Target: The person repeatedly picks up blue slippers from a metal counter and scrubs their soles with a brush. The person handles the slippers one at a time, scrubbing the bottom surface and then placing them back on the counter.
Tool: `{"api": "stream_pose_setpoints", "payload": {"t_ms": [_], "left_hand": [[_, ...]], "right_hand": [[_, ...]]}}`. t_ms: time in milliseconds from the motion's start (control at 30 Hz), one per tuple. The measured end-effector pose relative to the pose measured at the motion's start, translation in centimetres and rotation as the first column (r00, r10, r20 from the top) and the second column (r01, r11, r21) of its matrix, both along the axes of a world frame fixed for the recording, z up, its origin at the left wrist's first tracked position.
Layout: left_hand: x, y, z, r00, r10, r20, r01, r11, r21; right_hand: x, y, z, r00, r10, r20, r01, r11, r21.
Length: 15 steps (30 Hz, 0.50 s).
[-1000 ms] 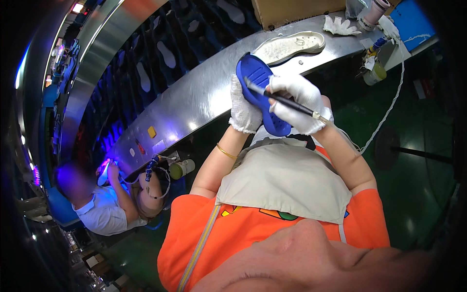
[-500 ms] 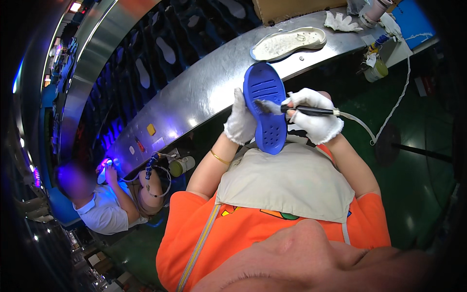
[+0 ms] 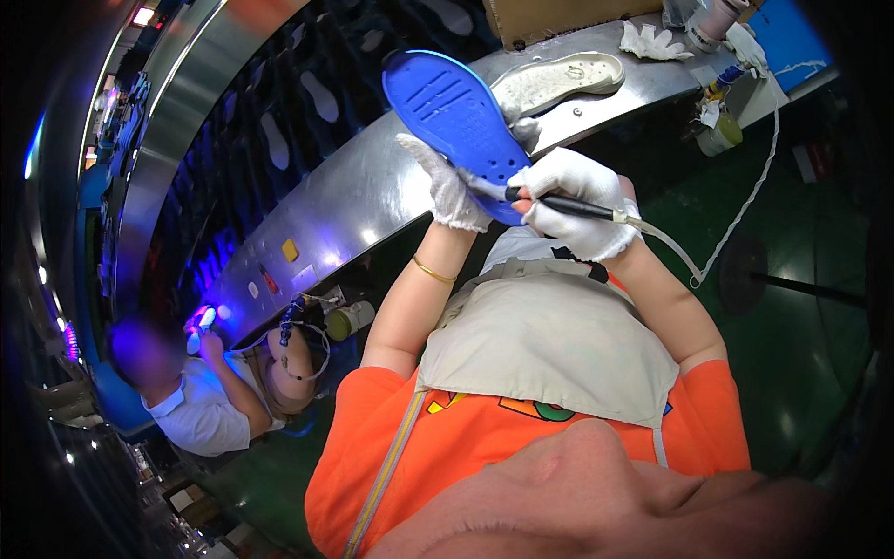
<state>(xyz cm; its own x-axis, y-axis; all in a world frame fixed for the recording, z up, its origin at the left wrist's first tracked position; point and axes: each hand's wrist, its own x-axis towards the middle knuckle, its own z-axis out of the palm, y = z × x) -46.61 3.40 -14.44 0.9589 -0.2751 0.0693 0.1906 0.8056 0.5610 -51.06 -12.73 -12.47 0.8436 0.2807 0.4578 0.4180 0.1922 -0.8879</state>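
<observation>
One blue sole is grasped from beneath by the left hand, seemingly for steadiness; the right hand pinches a brush over it

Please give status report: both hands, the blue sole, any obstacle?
Left hand holding blue sole. Right hand gripping brush, bristles at sole's near end. White shoe part on bench beyond, nothing seen blocking brush.
</observation>
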Motion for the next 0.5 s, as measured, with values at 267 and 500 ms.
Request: {"api": "stream_pose_setpoints", "payload": {"t_ms": [267,500], "left_hand": [[1.6,1.8,2.2,0.977,0.072,0.201,-0.044,0.989,-0.139],[2.5,3.2,2.7,0.971,0.000,0.239,-0.019,0.997,0.080]], "right_hand": [[1.1,1.0,-0.1,0.994,0.014,-0.107,0.005,0.985,0.172],[1.6,0.3,-0.3,0.914,0.134,-0.382,-0.040,0.969,0.244]]}}
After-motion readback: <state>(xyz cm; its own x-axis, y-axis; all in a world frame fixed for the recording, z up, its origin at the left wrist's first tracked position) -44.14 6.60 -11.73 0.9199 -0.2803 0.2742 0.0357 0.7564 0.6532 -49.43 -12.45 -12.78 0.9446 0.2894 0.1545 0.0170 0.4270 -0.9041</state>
